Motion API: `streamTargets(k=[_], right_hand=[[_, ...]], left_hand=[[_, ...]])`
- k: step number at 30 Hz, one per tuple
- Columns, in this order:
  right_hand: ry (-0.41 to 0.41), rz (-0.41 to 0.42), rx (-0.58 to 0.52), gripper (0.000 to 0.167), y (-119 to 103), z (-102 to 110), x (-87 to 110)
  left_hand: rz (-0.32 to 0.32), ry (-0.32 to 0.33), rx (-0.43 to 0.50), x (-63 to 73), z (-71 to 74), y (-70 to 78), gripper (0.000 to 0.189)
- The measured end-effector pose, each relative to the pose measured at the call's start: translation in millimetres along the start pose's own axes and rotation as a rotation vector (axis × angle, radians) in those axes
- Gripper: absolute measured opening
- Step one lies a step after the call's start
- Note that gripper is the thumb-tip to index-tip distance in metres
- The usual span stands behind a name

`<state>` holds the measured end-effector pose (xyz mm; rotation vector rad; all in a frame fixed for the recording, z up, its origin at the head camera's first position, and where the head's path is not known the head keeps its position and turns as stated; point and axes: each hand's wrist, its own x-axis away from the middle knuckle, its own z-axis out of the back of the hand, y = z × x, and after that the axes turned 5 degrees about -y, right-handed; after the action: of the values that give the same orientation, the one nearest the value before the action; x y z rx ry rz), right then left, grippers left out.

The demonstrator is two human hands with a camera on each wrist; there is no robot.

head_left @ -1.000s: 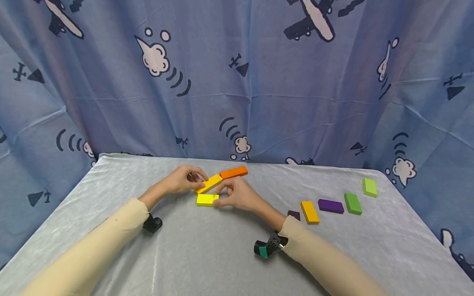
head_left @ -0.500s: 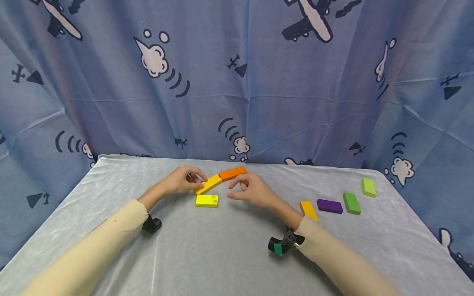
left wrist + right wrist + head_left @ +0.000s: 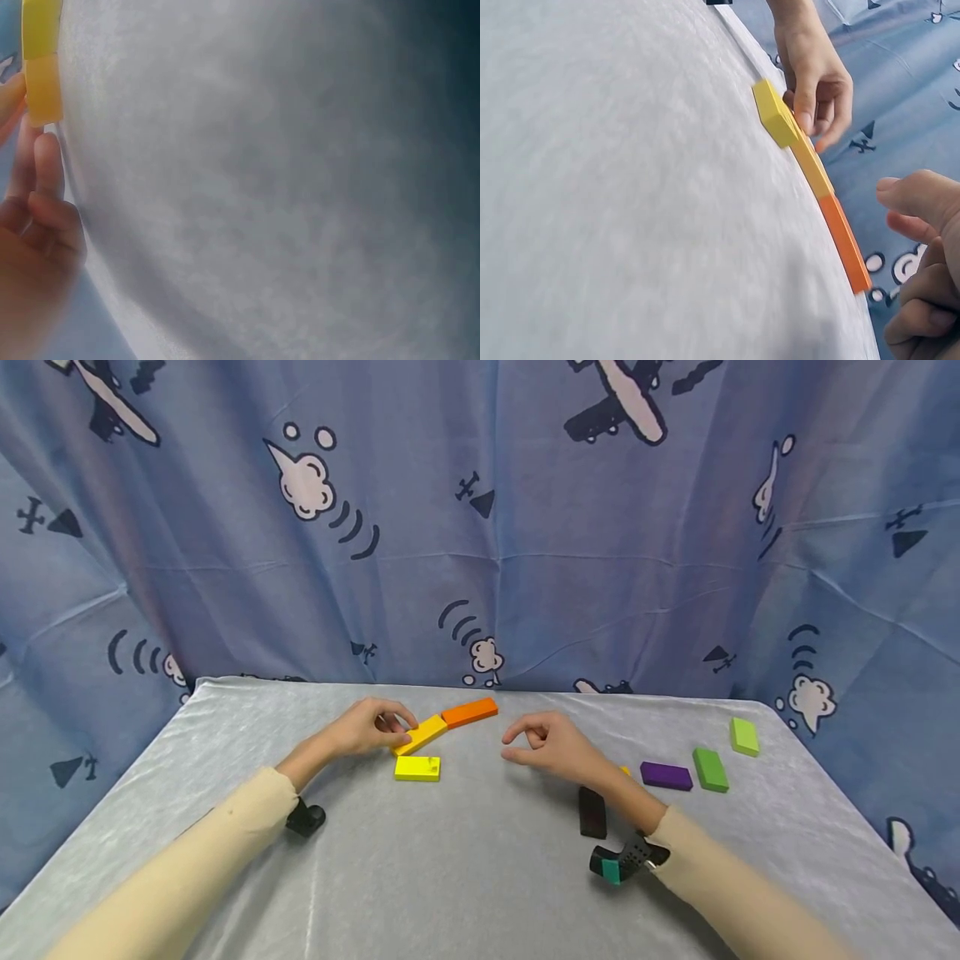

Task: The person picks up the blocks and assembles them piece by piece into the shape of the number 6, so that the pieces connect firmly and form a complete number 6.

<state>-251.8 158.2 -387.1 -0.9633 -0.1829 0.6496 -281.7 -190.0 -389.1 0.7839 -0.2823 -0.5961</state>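
Observation:
My left hand [image 3: 367,727] pinches the near end of an amber block [image 3: 423,734] between thumb and fingers; the block lies slanted on the cloth. At its far end an orange block [image 3: 470,712] continues the line, end to end in the right wrist view. Just in front of the amber block lies a bright yellow block [image 3: 417,768], with a small raised mark at its right end. My right hand [image 3: 558,747] hovers to the right of these blocks, thumb and forefinger apart, the other fingers curled, holding nothing.
Below my right wrist lies a dark brown block [image 3: 592,812]. Another yellow-orange block [image 3: 625,770] is mostly hidden behind that wrist. Farther right are purple [image 3: 667,776], green [image 3: 710,769] and light green [image 3: 745,737] blocks. A blue patterned curtain [image 3: 420,527] hangs behind the table.
My right hand has let go of the bright yellow block and moved away to the right, uncovering the dark brown block. The left hand keeps its grip on the amber block.

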Motion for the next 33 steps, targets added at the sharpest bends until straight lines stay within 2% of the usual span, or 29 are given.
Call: streamTargets(k=[7,14,21,33], right_hand=[[0.024,-0.055,0.042,0.02,4,20,23.3],[0.026,-0.064,0.018,0.021,9,36,41.8],[0.047,-0.09,0.041,0.023,11,52,57.3],[0.154,-0.133,0.121,0.021,25,88,95.5]], left_hand=[[0.011,-0.002,0.0,0.0,0.5,-3.2,0.02],[0.022,-0.003,-0.009,0.0,0.7,-2.4,0.02],[0.025,-0.004,-0.012,-0.5,0.2,-0.9,0.021],[0.022,-0.012,-0.011,-1.8,0.2,-0.4,0.021]])
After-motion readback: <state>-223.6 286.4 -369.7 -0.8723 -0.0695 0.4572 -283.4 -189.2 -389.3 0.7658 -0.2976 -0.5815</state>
